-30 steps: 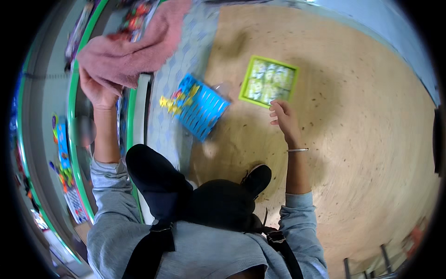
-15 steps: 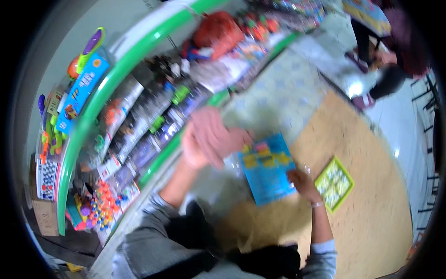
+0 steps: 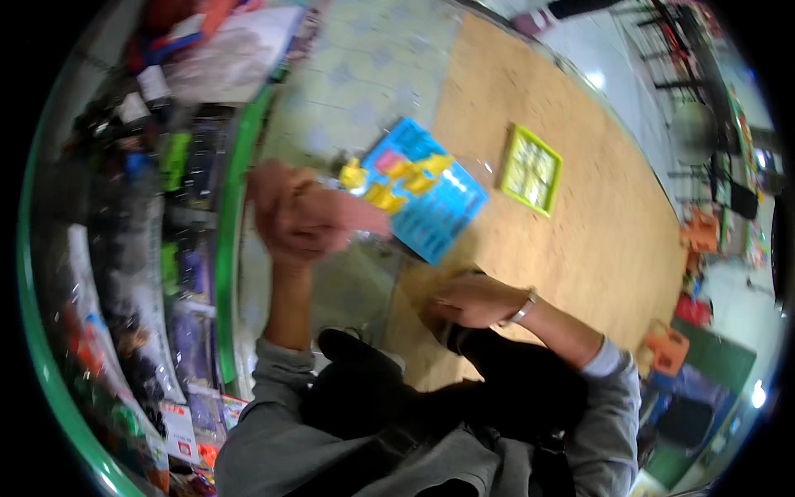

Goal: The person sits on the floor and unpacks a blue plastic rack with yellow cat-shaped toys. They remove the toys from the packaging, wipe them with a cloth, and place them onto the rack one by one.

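Note:
Bunched in my left hand (image 3: 277, 240) is a dusty-pink cloth (image 3: 331, 217), with the fingers closed round it and both smeared by motion. The cloth hangs over the floor, close to the near left side of a flat blue sheet or package (image 3: 435, 217). Yellow and pink shapes show on that blue piece, and a small yellow item (image 3: 354, 174) sits at its left corner. My right hand (image 3: 476, 300), with a bracelet at the wrist, is by my right knee; its fingers curl downward and are mostly hidden and blurred.
A lime-green framed tray (image 3: 548, 203) with pale squares lies on the tan floor sheet (image 3: 604, 265). Along the left runs a green-edged shelf (image 3: 230, 240) crowded with packaged toys. Orange stools (image 3: 667, 349) stand at the right, and a person's foot (image 3: 534, 21) shows at the top.
My view has swung to the right. My right hand has left the blue piece and come back to my knee. My left hand still holds the pink cloth.

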A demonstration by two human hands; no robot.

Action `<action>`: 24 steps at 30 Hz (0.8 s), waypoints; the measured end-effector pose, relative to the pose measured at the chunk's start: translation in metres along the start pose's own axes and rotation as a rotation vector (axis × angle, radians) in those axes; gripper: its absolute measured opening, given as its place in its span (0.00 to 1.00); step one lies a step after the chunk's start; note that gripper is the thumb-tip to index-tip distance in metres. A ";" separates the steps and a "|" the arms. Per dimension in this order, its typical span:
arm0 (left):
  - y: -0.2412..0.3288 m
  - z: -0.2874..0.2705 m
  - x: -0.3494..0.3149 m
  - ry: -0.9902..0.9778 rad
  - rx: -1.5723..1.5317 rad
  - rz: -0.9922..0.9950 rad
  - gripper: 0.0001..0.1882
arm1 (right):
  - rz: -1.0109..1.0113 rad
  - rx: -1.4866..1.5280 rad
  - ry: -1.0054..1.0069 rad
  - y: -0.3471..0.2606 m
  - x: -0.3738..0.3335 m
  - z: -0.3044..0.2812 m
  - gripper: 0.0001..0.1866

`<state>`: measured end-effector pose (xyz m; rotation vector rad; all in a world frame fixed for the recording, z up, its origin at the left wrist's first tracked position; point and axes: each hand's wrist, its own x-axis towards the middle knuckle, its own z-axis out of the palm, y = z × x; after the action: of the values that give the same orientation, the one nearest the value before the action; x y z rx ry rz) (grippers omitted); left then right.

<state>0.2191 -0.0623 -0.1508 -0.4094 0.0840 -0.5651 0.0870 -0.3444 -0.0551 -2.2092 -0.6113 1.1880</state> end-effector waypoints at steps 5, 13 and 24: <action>0.009 0.003 -0.032 0.015 0.127 0.246 0.07 | -0.066 0.016 -0.086 -0.020 0.048 -0.009 0.15; 0.014 -0.024 -0.120 0.627 0.825 0.465 0.17 | 0.125 0.067 0.370 0.115 0.059 -0.021 0.11; -0.030 -0.084 -0.048 1.262 0.805 -0.274 0.21 | -0.058 -0.125 0.957 0.205 0.103 -0.071 0.24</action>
<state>0.1478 -0.0891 -0.2180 0.7817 0.9841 -0.9966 0.2257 -0.4512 -0.2189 -2.4854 -0.3266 -0.0209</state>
